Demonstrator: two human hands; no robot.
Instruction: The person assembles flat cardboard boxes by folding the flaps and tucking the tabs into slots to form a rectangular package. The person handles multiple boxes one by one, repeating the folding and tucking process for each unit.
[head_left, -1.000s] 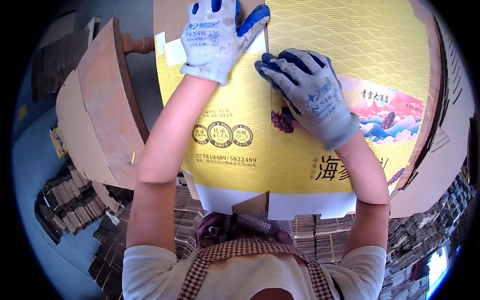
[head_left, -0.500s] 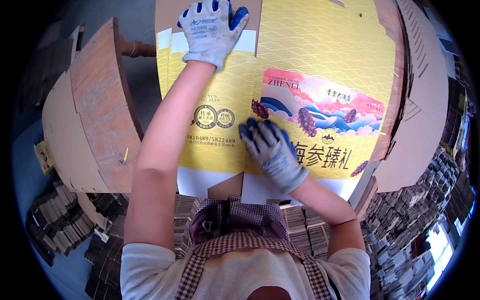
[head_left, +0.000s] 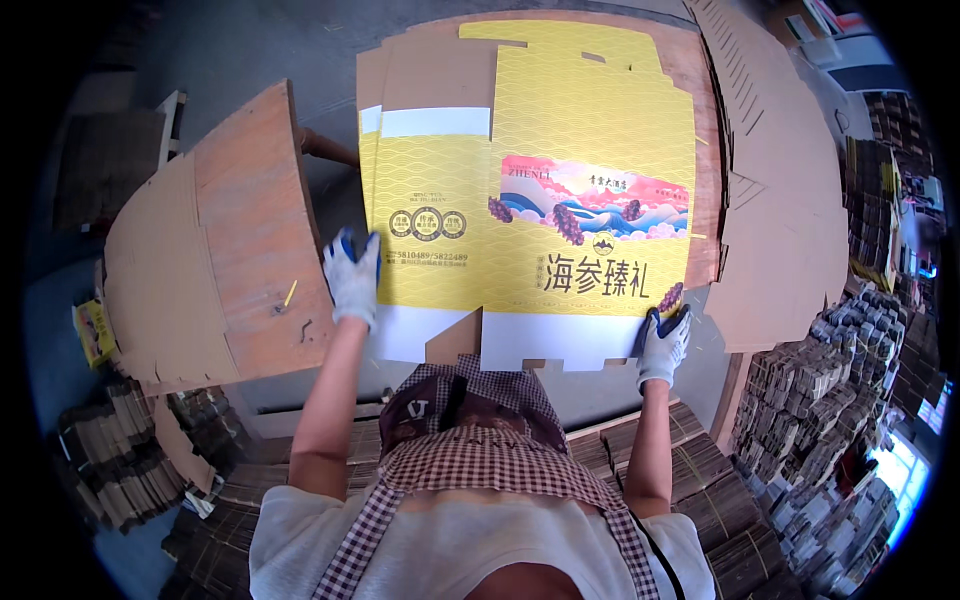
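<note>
A: Starting at the left, what lies there?

B: A fan of brown cardboard blanks (head_left: 165, 270) rests on a wooden board (head_left: 255, 230), stacked flat, apparently so that single sheets can be reached.

A: And the left hand (head_left: 352, 278)?

B: It wears a white glove with blue fingertips and lies on the left edge of the yellow printed carton sheet (head_left: 530, 190), fingers pressed flat against that edge and not curled round it. I judge that it steadies that side.

A: Where is the sheet?

B: Spread flat on the worktop (head_left: 700, 90) in front of the person, printed side up, with its white flaps toward the body. More of the same sheets seem to lie under it, since edges show at the left.

A: The right hand (head_left: 664, 342)?

B: Also gloved, at the sheet's near right corner, fingers closed on that corner. Holding opposite sides keeps so wide a sheet square and under control.

A: Farther right?

B: Another heap of brown die-cut blanks (head_left: 780, 200), then bundled stacks of folded cardboard (head_left: 820, 400) lower down.
</note>
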